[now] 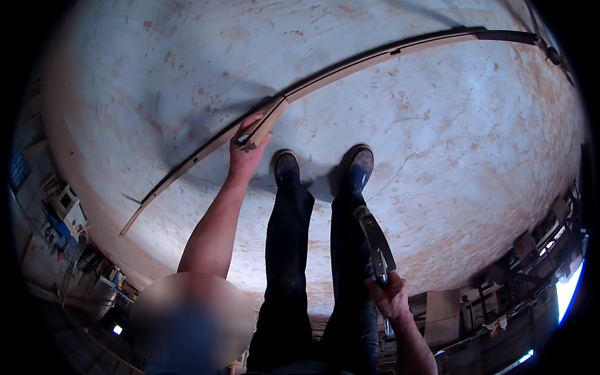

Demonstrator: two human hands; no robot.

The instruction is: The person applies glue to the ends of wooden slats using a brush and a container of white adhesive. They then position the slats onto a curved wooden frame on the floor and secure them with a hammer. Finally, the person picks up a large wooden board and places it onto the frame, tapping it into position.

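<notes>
My left hand (pixel 250 145) grips a short wooden piece (pixel 270 120), fingers wrapped round its near end. The piece's far end meets a long wooden strip (pixel 340 74) lying across the floor; fixed or merely touching, I cannot tell. A small pale, shiny spot shows beside my left fingers, too small to name. Lower right, my right hand (pixel 390 297) is closed round a grey-and-silver metal tool (pixel 377 242) with a long curved body. Its narrow end points up toward my shoe. The exact kind of tool is unclear.
My two dark shoes (pixel 360 164) stand on the pale, stained floor (pixel 437 156), just this side of the strip. A darker end piece (pixel 507 36) continues the strip at far right. Wooden boards (pixel 442 315) and workshop clutter line the lower right; more clutter (pixel 65 209) sits at left.
</notes>
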